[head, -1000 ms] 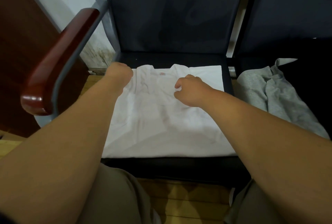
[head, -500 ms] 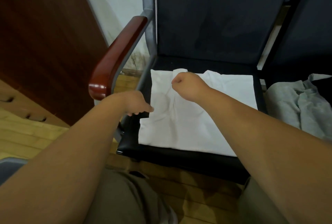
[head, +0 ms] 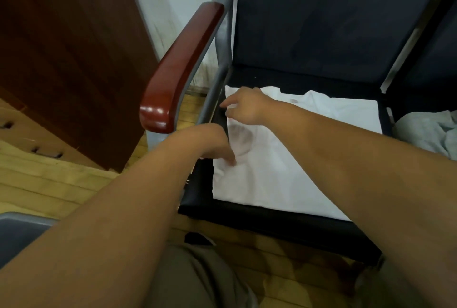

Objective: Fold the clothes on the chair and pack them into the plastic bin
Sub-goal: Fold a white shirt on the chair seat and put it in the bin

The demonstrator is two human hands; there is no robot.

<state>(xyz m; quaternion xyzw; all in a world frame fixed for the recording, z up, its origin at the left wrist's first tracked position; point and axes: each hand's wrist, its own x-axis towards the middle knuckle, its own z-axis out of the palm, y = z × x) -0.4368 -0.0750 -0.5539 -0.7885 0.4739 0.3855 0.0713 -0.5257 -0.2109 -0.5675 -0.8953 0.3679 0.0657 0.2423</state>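
Left hand [head: 210, 142] and right hand [head: 246, 106] touch white shirt [head: 284, 171] beside red armrest [head: 183, 70], grips unclear; grey garment [head: 425, 129] lies right.

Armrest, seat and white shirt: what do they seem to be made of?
Armrest: likely varnished wood, reddish-brown with bright glossy highlights at its front end. Seat: black padding, possibly leatherette, with a faint sheen along the front edge; fabric cannot be ruled out. Shirt: thin white cloth, probably cotton knit; matte, with soft creases.
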